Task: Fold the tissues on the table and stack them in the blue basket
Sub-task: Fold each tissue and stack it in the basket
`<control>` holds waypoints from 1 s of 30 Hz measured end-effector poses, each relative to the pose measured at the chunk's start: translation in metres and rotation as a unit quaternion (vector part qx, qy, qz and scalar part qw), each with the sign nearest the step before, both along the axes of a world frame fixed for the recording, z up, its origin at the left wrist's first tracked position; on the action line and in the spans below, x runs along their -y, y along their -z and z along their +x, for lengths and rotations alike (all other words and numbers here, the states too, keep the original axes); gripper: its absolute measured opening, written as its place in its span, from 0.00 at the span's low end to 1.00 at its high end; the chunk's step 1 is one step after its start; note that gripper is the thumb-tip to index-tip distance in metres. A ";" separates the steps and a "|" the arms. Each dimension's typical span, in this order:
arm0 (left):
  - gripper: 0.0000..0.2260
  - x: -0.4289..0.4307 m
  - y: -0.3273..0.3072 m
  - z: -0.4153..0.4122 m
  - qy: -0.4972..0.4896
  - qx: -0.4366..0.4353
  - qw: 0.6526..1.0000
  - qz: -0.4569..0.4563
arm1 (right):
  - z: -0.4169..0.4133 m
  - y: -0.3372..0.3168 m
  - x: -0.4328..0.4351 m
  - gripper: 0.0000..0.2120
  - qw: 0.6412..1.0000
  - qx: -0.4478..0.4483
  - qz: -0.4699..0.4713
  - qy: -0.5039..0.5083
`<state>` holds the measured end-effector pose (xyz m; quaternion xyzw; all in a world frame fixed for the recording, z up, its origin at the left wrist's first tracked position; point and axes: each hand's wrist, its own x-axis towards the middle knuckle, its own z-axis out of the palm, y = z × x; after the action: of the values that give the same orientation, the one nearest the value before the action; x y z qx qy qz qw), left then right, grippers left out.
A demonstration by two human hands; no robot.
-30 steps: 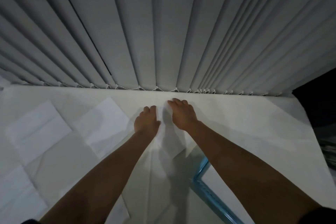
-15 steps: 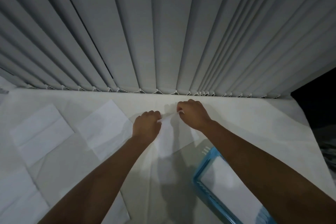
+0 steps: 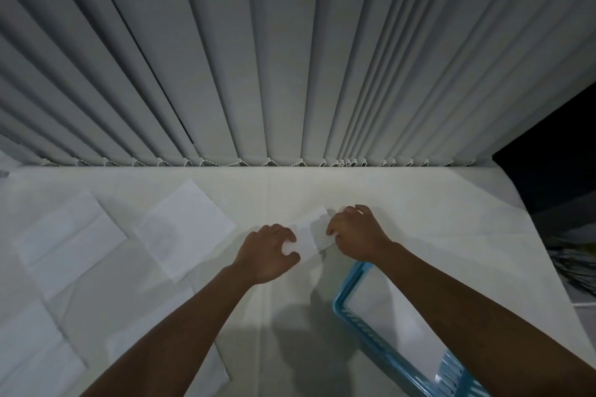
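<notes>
A small folded white tissue [image 3: 310,235] is held between my two hands just above the white table [image 3: 419,203]. My left hand [image 3: 267,251] pinches its left end between thumb and fingers. My right hand [image 3: 356,234] grips its right end with curled fingers. The blue basket [image 3: 350,306] sits at the lower right, partly under my right forearm, with white tissue [image 3: 390,322] inside it. Several unfolded tissues lie flat on the left: one [image 3: 187,229] near the centre, another [image 3: 69,242] further left, one more [image 3: 29,351] at the bottom left.
Grey vertical blinds [image 3: 290,58] hang right behind the table's far edge. The table's right edge drops off to a dark area [image 3: 554,177]. Another flat tissue [image 3: 209,374] lies under my left forearm.
Both hands have drawn back toward me from the far part of the table, and the tissue between them has gone from a larger flat sheet to a small folded piece. The basket shows more.
</notes>
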<state>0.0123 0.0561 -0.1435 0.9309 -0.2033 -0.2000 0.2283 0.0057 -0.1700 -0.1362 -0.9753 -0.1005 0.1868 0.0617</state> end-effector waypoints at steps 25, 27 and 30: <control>0.09 0.034 -0.025 0.044 -0.217 -0.144 0.958 -0.123 | -0.040 -0.020 -0.033 0.12 0.944 0.202 0.163 0.203; 0.09 0.032 -0.037 0.036 -0.276 -0.194 0.919 -0.204 | -0.061 -0.033 -0.045 0.09 0.918 0.183 0.233 0.264; 0.08 0.033 -0.052 0.019 -0.360 -0.297 0.797 -0.383 | -0.087 -0.049 -0.064 0.07 0.862 0.108 0.328 0.371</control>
<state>0.0315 0.0236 -0.0916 0.6688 0.1646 -0.2754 0.6707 -0.0809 -0.1064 -0.0871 -0.8778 0.2075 0.0000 0.4317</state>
